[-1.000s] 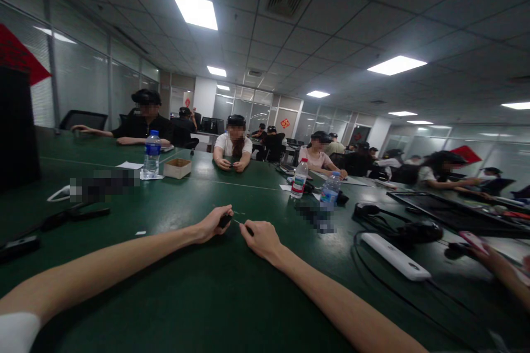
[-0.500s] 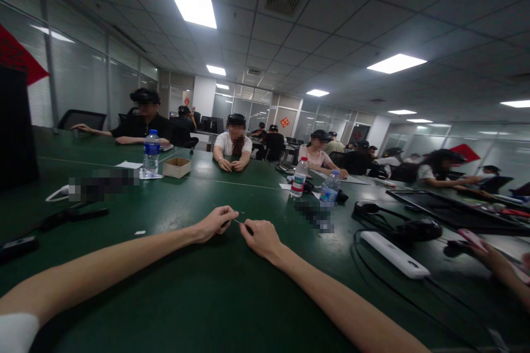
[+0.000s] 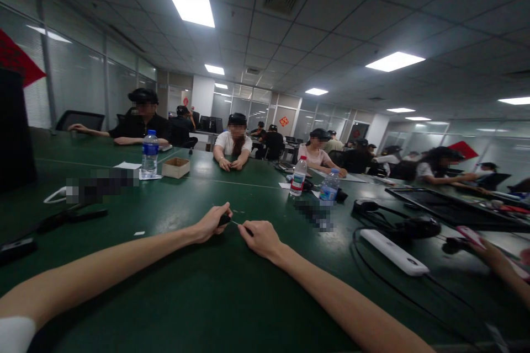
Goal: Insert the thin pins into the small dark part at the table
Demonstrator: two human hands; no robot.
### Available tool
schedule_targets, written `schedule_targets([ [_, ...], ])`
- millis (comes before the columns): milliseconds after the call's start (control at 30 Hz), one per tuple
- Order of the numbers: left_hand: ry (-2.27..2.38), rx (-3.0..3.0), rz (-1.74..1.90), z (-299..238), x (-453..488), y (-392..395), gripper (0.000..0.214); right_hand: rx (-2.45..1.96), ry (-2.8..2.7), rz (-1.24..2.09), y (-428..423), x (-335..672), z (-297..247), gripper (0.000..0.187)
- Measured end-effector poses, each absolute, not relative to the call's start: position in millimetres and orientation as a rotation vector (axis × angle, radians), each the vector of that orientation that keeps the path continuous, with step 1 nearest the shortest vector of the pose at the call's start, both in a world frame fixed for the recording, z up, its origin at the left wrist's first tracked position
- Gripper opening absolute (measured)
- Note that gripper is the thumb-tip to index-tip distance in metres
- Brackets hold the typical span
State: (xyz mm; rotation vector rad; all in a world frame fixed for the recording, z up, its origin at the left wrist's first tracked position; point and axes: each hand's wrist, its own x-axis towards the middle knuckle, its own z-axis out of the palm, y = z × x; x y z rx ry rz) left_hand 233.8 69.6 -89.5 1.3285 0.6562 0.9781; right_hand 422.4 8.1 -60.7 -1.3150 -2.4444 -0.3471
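Note:
My left hand (image 3: 213,223) is closed in a pinch around a small black piece (image 3: 224,219), whose kind I cannot make out. Close by on the right, the fingers of my right hand (image 3: 260,237) are wrapped round a slim screwdriver-like tool (image 3: 235,223). Its thin shiny shaft points left at the black piece, and its dark handle is mostly hidden in the fist. Whether the tip touches the piece is too small to tell. Both hands are just above the green table (image 3: 199,298).
Beyond my hands stand a blue-capped bottle (image 3: 149,154), a small open box (image 3: 176,167), a red-capped bottle (image 3: 298,176) and another bottle (image 3: 329,186). A white power bank (image 3: 394,252) with cables and a black headset (image 3: 418,228) lie right. Another person's hand (image 3: 494,253) holds a phone.
The fingers of my left hand have shifted up, and more of the black piece shows between them. My right hand has hardly moved. The view has shifted very slightly.

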Motion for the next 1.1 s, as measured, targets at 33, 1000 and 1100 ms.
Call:
schedule_targets([
  [33, 0.649, 1.326, 0.974, -89.1, 233.5, 69.1, 0.048, -1.305, -2.446, -0.354, 8.7, 422.8, -61.3, 0.046],
  [1000, 0.648, 1.338, 0.936, -91.8, 237.3, 73.3, 0.039, -1.412, -2.373, -0.317, 8.6, 421.4, -60.9, 0.05],
  [1100, 0.659, 1.406, 0.93, -91.6, 237.2, 71.4, 0.038, -1.41, -2.391, -0.296, 8.8, 421.9, -61.2, 0.051],
])
